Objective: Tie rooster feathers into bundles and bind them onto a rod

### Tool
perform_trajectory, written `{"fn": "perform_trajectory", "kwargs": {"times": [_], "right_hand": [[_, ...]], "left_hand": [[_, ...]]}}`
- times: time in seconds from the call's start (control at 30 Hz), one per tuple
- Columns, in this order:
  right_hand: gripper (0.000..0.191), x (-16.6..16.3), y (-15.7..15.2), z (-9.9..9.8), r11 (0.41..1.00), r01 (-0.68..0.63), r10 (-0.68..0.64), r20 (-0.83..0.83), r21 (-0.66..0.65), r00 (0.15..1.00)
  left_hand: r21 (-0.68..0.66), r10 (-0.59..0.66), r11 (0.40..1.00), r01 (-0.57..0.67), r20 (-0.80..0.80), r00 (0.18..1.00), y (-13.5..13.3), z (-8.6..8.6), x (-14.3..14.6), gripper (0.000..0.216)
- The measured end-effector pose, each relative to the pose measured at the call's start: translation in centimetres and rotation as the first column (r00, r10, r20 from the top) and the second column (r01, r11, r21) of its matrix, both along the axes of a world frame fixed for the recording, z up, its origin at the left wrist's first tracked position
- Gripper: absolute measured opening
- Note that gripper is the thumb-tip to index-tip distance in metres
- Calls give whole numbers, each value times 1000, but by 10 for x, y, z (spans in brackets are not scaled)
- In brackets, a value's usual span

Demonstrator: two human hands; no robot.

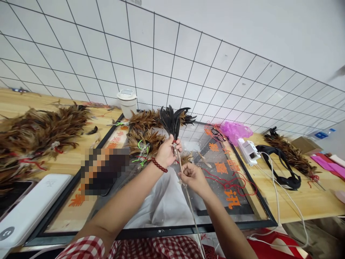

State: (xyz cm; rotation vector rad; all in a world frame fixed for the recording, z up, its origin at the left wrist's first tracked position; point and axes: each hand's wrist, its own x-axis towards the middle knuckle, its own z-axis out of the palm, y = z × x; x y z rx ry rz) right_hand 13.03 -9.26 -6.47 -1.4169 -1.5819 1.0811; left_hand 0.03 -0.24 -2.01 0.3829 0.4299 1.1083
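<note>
Black feathers [170,120], gathered in a tuft that fans upward and away from the body, are gripped at their bound base by the left hand [169,153], whose fingers are curled around the stems. A pale, thin strand [188,198] is pinched between the thumb and bent fingers of the right hand [192,177], just below the left; whether it is cord throughout or partly a stick cannot be told. From the right hand the strand is run down toward the checked clothing [159,248] at the near edge. A dark red beaded bracelet [159,165] is worn on the left wrist. Both hands are held above a black-framed glass panel [145,233] marked with orange characters, which is laid on a wooden table [272,187]. On the panel, brown feather bundles [147,142] are seen behind and to the left of the left hand, and loose red cord [229,180] is spread to the right of the right hand. A white lidded cup [127,103] is placed by the panel's far left corner, while a crumpled pink plastic bag [236,131] is left at the far right corner. More brown feathers [45,131] are heaped at the table's left.
</note>
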Motion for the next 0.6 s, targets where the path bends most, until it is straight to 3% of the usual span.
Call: {"fn": "perform_trajectory", "kwargs": {"times": [0.1, 0.23, 0.37, 0.43, 0.6], "right_hand": [[14, 3, -6, 3, 999, 10, -16, 138, 49, 990], [12, 5, -15, 5, 999, -5, -3, 206, 38, 979], [13, 10, -19, 0, 999, 11, -23, 297, 42, 955], [12, 12, -20, 0, 996, 52, -78, 413, 75, 907], [16, 13, -27, 10, 975, 139, -220, 709, 171, 670]], "left_hand": [[-3, 15, 1000, -15, -22, 1000, 6, 0, -6, 27], [-68, 19, 998, -15, 56, 998, 13, -5, -10, 29], [-89, 89, 992, -84, 53, 995, 15, -9, -8, 15], [-127, 101, 987, -101, -5, 995, 16, -9, -7, 12], [-170, 94, 980, -101, -52, 994, 15, -5, -8, 15]]}}
